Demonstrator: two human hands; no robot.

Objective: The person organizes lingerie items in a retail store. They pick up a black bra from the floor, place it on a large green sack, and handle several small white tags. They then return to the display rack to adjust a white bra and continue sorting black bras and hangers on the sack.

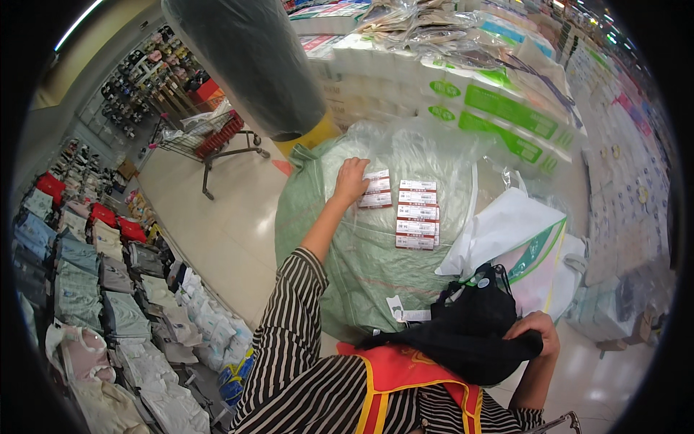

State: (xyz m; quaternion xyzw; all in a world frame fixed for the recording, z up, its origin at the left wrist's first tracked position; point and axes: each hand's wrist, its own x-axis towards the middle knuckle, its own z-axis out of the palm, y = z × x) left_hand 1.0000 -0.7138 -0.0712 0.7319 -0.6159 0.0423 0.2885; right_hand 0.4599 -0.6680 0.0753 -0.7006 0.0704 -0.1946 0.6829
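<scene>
My left hand (351, 180) reaches over a large green woven sack (347, 287) covered with clear plastic. Its fingers are at the left edge of a small sheet of price labels (377, 189); whether they pinch it I cannot tell. Just to the right lies a longer strip of price labels (416, 217), with another strip partly under it. My right hand (534, 332) grips the edge of a black garment (477, 325) with thin straps, held against the front of my body. A white hang tag (396, 308) lies by the garment, on the sack.
White and green packaging (504, 233) lies at the sack's right. Wrapped paper packs (488, 108) are stacked behind it. A dark padded pillar (255, 65) with a yellow base rises at the back left, near a shopping cart (200, 135). Folded clothes (108, 282) fill a display at left.
</scene>
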